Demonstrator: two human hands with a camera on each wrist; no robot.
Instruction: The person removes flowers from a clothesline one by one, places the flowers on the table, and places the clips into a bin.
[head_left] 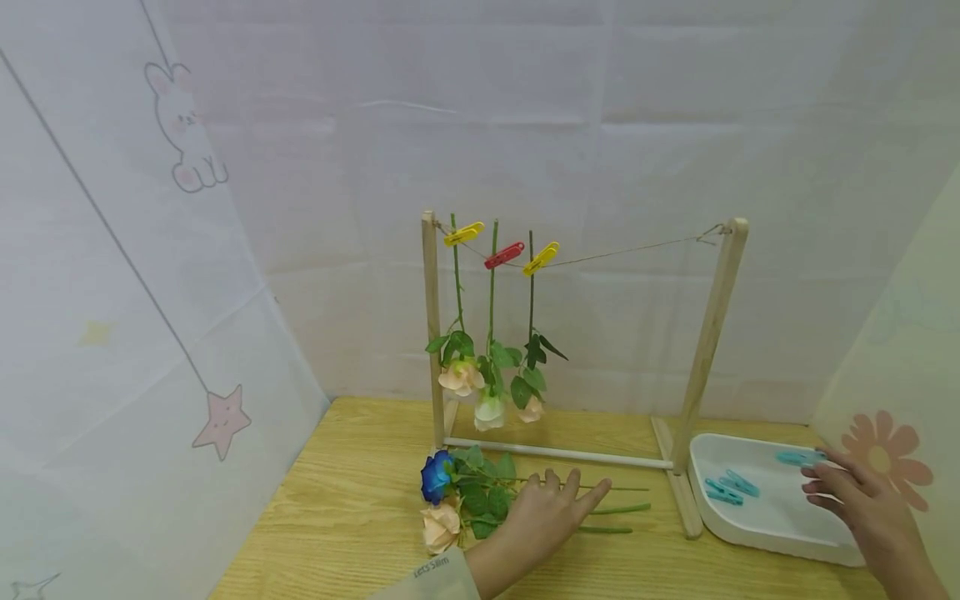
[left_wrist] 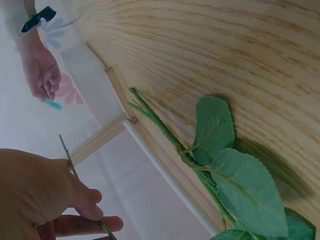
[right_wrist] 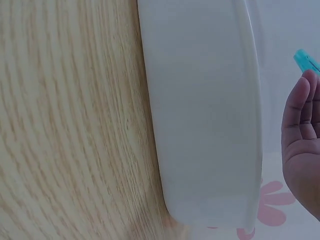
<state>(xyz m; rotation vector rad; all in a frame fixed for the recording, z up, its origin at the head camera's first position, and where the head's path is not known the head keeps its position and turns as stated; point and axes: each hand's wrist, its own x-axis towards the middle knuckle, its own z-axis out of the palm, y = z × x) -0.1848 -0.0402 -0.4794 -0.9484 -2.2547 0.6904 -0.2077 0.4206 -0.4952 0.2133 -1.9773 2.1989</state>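
Note:
My left hand (head_left: pixel 543 512) is over the artificial roses lying on the table, a blue rose (head_left: pixel 436 477) and a peach rose (head_left: pixel 440 527) among them. In the left wrist view its fingers pinch a thin green rose stem (left_wrist: pixel 68 152); which bloom it belongs to is hidden. Above the white tray (head_left: pixel 780 546), my right hand (head_left: pixel 862 500) pinches a teal clothespin (head_left: pixel 799 457) at the fingertips. More teal clothespins (head_left: pixel 731 486) lie inside the tray.
Behind the roses stands a wooden rack (head_left: pixel 705 350) with a string (head_left: pixel 630 251) across it. Yellow and red clothespins (head_left: pixel 504 255) hold three roses (head_left: pixel 490 411) upside down at the string's left part. The tray stands beside the rack's right foot (head_left: pixel 686 504).

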